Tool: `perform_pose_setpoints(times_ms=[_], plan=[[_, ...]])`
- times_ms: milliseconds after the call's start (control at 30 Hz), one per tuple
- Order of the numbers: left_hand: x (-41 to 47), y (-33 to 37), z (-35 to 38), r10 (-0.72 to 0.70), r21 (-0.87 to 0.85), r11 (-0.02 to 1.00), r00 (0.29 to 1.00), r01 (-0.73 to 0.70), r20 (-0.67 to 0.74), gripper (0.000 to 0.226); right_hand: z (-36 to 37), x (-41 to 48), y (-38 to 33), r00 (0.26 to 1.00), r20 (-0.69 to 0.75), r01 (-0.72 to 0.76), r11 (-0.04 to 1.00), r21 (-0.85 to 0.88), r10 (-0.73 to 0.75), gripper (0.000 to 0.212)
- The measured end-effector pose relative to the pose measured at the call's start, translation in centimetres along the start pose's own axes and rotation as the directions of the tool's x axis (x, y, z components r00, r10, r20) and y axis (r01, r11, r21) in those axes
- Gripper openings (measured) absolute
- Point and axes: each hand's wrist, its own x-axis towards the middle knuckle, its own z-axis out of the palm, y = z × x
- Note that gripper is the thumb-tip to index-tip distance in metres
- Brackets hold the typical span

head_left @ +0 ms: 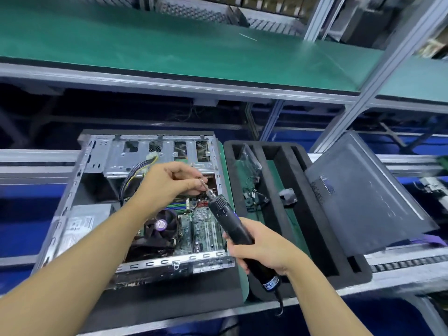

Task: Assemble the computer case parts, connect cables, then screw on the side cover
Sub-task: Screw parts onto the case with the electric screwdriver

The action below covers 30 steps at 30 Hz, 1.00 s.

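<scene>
Computer case: lying on its side on a dark mat, open face up, leaving the inside reachable from above.
Left hand: above the case's far right corner, thumb and forefinger closed in a pinch on the screwdriver bit. Probably seating a screw or steadying the tip; too small to tell which.
Right hand: over the case's near right corner, wrapped fully round the barrel of the electric screwdriver, held with its nose tilted up towards the left hand, handy for loading.
Inside the case: CPU fan near the middle, power supply at the near left, cable bundle hanging loose from the drive cage at the far side.
Side cover: well right of the case, propped at a tilt, not yet fitted; likely parked there to keep the opening free.
Foam tray: between case and cover, with small cables and a clear bag in its slots.
Stage: judged mid-assembly, with an internal screw job in hand and the cover to come last.
</scene>
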Motion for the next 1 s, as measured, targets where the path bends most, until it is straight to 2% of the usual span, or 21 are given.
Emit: perform_pose_setpoints(times_ms=[100, 233, 400, 533, 667, 833, 1000], plan=[[-0.8, -0.4, -0.8, -0.025, -0.040, 0.999, 1.000, 0.025, -0.001, 0.022, 0.9, -0.2, -0.5, 1.000, 0.004, -0.020, 1.000, -0.022, 0.021, 0.023], [-1.5, -0.4, -1.1, -0.046, -0.076, 0.996, 0.999, 0.046, -0.001, 0.019, 1.5, -0.6, -1.2, 0.999, 0.017, -0.041, 0.998, -0.039, 0.042, 0.024], [-2.0, -0.1, -0.9, -0.091, -0.201, 0.975, 0.996, 0.093, 0.018, 0.015, 1.6, -1.3, -1.9, 0.998, 0.031, -0.048, 0.996, -0.078, 0.050, 0.026], [-2.1, 0.0, -0.7, -0.098, -0.208, 0.973, 0.995, 0.102, 0.031, 0.014, 1.6, -1.7, -2.2, 0.996, 0.040, -0.077, 0.993, -0.085, 0.080, 0.031], [-2.0, 0.4, -1.2, -0.098, -0.125, 0.986, 0.991, 0.109, 0.088, 0.010, 1.5, -2.2, -2.3, 0.992, 0.049, -0.114, 0.989, -0.092, 0.119, 0.034], [-1.6, 1.4, -1.4, -0.086, 0.141, 0.988, 0.989, 0.069, 0.116, 0.005, 1.5, -2.1, -2.3, 0.993, 0.014, -0.120, 0.989, -0.084, 0.121, 0.029], [-1.6, 1.3, -1.6, -0.093, 0.276, 0.959, 0.989, 0.057, 0.119, 0.004, 1.9, -1.4, -2.2, 0.991, -0.002, -0.136, 0.981, -0.135, 0.137, 0.025]])
